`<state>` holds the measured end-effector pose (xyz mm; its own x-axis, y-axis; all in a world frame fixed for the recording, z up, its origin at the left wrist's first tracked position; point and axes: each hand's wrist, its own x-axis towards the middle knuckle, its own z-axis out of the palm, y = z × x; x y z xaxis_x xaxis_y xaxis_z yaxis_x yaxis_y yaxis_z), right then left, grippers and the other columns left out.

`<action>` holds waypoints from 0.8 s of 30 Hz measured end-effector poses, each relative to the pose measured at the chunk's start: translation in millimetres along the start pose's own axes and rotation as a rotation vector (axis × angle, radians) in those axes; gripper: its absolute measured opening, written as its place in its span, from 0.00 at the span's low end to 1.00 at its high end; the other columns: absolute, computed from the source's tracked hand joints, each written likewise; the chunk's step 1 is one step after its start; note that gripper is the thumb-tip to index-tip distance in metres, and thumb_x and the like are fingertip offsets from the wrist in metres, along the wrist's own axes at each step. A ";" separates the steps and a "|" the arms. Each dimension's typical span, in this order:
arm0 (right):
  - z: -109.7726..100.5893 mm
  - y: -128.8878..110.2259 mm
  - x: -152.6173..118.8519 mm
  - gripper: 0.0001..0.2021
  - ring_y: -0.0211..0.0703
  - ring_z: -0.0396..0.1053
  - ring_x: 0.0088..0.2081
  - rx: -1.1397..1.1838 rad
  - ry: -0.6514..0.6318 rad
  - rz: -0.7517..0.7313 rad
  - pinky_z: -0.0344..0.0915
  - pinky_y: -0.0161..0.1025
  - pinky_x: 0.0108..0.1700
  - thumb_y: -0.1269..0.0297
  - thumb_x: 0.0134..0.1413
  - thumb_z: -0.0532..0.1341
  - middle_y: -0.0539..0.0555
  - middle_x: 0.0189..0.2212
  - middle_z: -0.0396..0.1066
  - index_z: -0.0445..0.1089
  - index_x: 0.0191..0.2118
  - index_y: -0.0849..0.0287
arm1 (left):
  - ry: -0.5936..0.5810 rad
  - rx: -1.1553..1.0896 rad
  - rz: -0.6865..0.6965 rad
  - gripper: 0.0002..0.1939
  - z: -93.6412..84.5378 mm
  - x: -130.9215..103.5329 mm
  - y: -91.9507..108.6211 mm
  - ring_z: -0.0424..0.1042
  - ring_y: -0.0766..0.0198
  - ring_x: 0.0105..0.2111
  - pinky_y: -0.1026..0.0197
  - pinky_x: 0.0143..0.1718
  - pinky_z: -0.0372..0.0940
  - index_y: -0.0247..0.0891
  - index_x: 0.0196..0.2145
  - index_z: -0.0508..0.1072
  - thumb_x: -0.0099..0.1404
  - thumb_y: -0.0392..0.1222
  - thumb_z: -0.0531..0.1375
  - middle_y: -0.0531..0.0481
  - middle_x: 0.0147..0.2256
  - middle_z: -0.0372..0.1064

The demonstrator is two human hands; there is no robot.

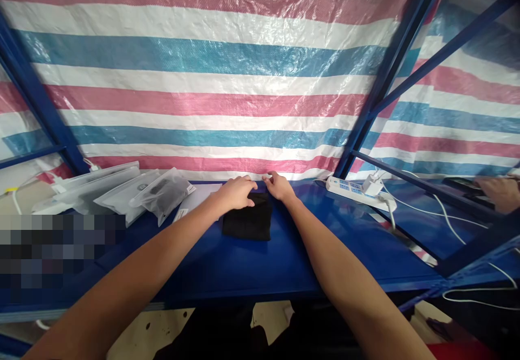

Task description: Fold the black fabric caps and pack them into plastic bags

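Note:
A folded black cloth item (246, 224) lies flat on the blue tabletop in front of me. My left hand (239, 192) is over its upper left part, the thumb reaching down to the fabric and the fingers bent and apart. Just beyond the upper right corner of the cloth is my right hand (279, 185), low over the table, its thumb and forefinger apart with nothing visible between them. A pale flat packet (198, 197) with a label lies partly behind my left forearm.
Frosted plastic bags (160, 192) with dark contents are piled at the left. A white power strip (359, 193) with plugs and cables sits at the right. Blue metal posts (385, 72) frame the striped sheet (211, 78) behind. Another person's hand (499, 192) shows at far right.

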<state>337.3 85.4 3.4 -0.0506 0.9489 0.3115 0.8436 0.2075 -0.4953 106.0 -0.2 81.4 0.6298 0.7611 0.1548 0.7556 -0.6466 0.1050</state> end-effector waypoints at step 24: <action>-1.3 -33.7 -14.5 0.15 0.50 0.78 0.47 0.063 -0.081 -0.406 0.68 0.41 0.52 0.60 0.78 0.57 0.58 0.45 0.83 0.81 0.47 0.57 | 0.127 -0.066 0.021 0.32 89.3 -2.4 -1.5 0.51 0.46 0.78 0.37 0.77 0.48 0.40 0.77 0.60 0.83 0.53 0.48 0.39 0.78 0.52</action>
<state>310.3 64.4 16.6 -0.4167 0.8020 0.4278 0.7122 0.5806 -0.3946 119.4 3.5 -6.9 0.6144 0.7377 0.2799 0.7264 -0.6674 0.1644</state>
